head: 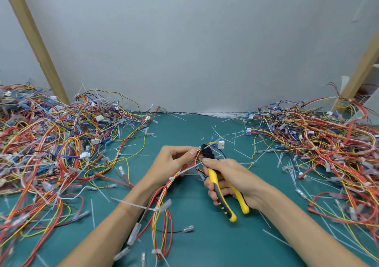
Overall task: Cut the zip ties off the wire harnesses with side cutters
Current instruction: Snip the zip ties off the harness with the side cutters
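Harness (164, 191) of red, yellow, orange and white wires is running from the left hand (174, 160) back toward the person, alongside the left forearm, and is lying on the teal counter (184, 127).

Left hand is pinching the far end of the bundle, thumb against curled fingers, just left of the cutter head.

Right hand (229, 176) is gripping the side cutters (214, 179), with fingers wrapping the yellow-and-black handles. The handle ends are sticking out below the palm, slightly spread.

Black cutter head is poking out past the right thumb and is sitting in the wires right beside the left fingertips. Cannot tell whether the jaws are closed or what they are biting.

White connector (221, 144) is hanging off the harness just beyond the cutter head.

White zip tie (171, 178) is wrapping the bundle just below the left wrist. Second zip tie (156, 208) is sitting farther down beside the left forearm, its tail crossing the arm. Third tie (156, 251) is sitting near the bottom edge.

Big harness pile (51, 133) is lying left of the left hand, and another pile (317, 139) right of the right hand, both well apart from the hands.

Loose tie pieces (235, 135) are lying around both hands.

Grey wall (184, 41) is standing beyond the hands.
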Motion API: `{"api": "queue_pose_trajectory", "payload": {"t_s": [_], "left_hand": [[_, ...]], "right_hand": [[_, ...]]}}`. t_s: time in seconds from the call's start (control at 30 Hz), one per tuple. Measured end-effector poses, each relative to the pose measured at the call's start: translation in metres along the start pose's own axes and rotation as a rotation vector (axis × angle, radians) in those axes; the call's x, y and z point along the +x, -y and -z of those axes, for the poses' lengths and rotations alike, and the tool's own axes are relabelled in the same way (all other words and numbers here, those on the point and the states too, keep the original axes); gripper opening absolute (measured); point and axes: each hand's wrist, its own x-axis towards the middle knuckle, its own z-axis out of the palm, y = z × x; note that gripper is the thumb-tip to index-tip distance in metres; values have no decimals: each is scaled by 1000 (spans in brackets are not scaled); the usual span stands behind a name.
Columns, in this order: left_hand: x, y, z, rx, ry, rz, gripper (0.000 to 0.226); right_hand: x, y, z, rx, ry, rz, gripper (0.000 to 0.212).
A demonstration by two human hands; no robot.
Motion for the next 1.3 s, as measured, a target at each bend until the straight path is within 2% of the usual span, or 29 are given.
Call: {"api": "queue_pose_trajectory", "payload": {"t_s": [1.03,1.3], "left_hand": [[2,2,0,-19,9,4,25],[4,6,2,-35,-7,1,25]], "right_hand": [[1,1,-3,28,-16,4,30],[-1,1,-4,45,4,9,37]]}}
